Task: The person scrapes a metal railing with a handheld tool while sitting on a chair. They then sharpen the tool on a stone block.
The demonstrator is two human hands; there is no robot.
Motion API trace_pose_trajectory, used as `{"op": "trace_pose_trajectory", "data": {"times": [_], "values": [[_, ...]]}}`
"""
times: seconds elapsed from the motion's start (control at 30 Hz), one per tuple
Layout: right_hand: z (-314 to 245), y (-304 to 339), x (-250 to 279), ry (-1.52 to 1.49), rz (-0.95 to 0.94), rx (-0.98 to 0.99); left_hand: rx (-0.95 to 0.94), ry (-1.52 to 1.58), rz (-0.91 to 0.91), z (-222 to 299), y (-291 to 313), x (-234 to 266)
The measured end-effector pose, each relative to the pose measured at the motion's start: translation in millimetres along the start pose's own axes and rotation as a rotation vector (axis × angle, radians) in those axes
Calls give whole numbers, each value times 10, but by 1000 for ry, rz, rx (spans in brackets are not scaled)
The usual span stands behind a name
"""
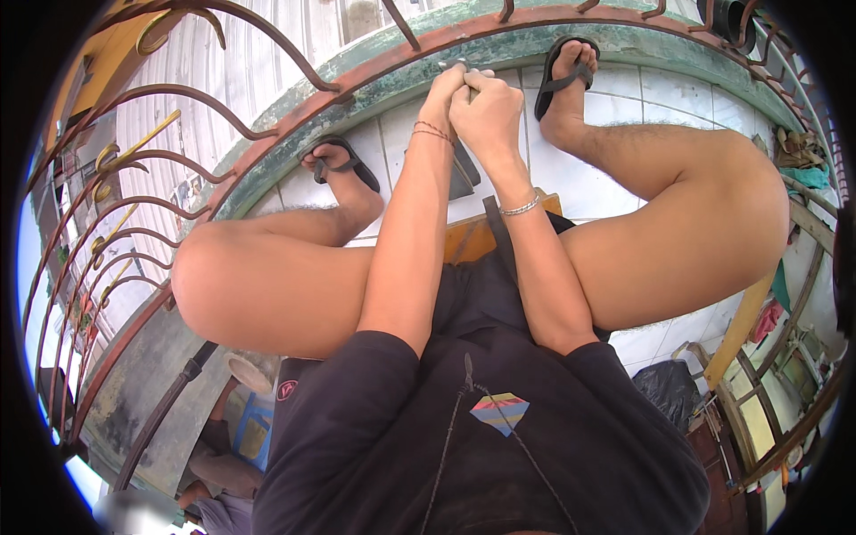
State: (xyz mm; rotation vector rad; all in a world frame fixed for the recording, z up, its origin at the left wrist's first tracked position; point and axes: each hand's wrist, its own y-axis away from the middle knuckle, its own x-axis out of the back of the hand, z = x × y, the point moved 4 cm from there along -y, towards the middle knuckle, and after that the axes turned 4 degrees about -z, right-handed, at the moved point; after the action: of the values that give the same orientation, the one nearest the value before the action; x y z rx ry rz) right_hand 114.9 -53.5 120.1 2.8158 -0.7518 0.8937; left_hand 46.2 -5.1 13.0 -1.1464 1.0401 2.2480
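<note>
Both my arms reach forward and the hands meet, touching, near the green curb. My left hand [442,93] is closed, its fingers curled round a small grey thing [453,65] whose kind I cannot make out. Beside it on the right, my right hand [489,105] is a fist with the thumb on top, pressed against the left fingers; what it grips is hidden. Below the hands, between my forearms, a dark flat slab [463,171] lies on the white tiled floor [392,134]. Nearer me is the edge of an orange-brown wooden board [468,239].
My sandaled feet flank the hands. A curved metal railing [294,125] runs along the green curb [499,43]. At the right are a black plastic bag [669,392] and a wooden frame [740,325]. Another person [223,464] is at the lower left, near a blue stool [253,431].
</note>
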Motion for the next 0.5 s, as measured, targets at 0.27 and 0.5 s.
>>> {"op": "trace_pose_trajectory", "data": {"times": [0.27, 0.5], "values": [[-3, 69, 21, -26, 11, -14, 84, -184, 192, -8, -13, -47], [12, 45, -11, 25, -10, -8, 89, -185, 101, 19, 43, -59]]}}
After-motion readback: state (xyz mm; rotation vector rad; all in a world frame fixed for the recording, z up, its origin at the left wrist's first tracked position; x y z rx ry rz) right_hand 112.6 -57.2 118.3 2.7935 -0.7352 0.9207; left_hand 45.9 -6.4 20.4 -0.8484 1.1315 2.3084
